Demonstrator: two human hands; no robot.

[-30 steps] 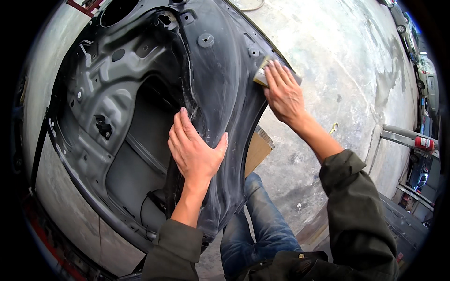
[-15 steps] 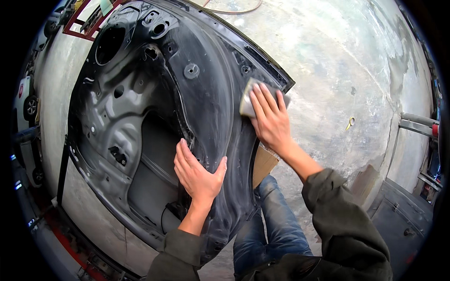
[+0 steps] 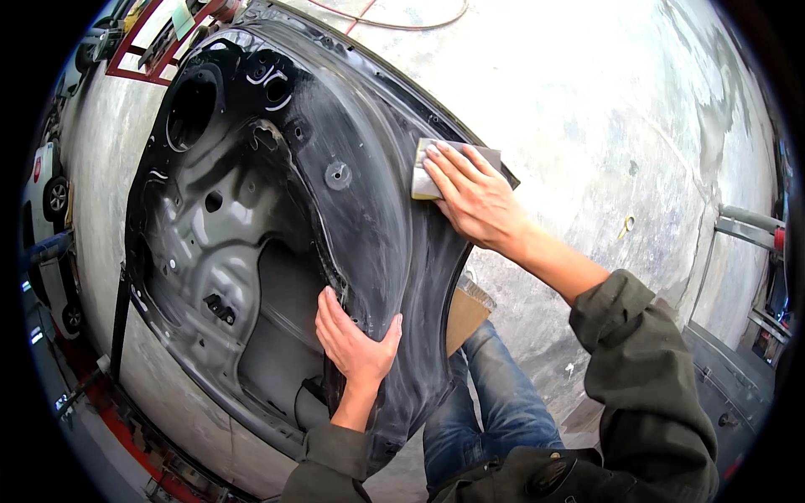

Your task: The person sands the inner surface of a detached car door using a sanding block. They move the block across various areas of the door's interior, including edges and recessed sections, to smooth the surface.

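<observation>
A large black car door (image 3: 369, 218) lies in front of me with its inner side up, its surface dulled by pale dusty scuffs. My right hand (image 3: 478, 197) presses a grey, yellow-edged sanding sponge (image 3: 426, 178) flat against the panel near its far right corner, fingers stretched over the pad. My left hand (image 3: 356, 344) rests on the door beside the big inner opening (image 3: 289, 293). Its fingers lie along the opening's edge and its thumb is spread away on the panel.
A piece of cardboard (image 3: 465, 318) sits under the door's near right edge, by my legs. A small yellow ring-shaped item (image 3: 626, 225) lies on the concrete floor (image 3: 579, 109). Beyond the door are a red frame (image 3: 138, 75) and a hose (image 3: 419, 27). A grey cabinet (image 3: 725, 386) stands at right.
The sanding sponge under my right hand has slid slightly left along the panel. My left hand keeps its place on the door. The whole view has shifted a little.
</observation>
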